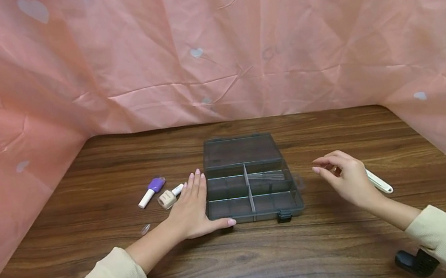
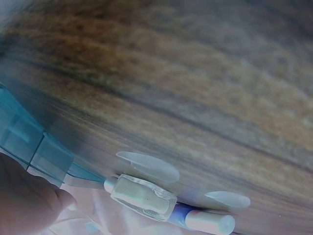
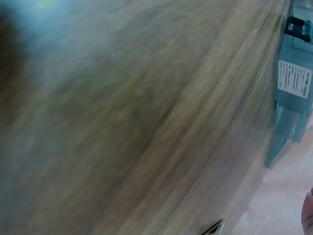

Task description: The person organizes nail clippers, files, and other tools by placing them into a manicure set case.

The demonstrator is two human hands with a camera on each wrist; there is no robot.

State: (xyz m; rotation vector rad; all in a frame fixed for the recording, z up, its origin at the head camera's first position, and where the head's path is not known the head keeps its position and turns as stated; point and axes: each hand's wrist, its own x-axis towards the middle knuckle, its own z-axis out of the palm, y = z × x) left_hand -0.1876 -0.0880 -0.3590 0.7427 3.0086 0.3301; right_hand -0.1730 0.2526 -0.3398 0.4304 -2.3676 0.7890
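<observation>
Straight-fingered, the left grip (image 1: pixel 192 210) touches the box (image 1: pixel 267 215) at left. The right grip (image 1: pixel 346 178) is right of it, pinch unclear.

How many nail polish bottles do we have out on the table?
2: a purple bottle lying farther left, and a beige bottle between it and the left hand.
</observation>
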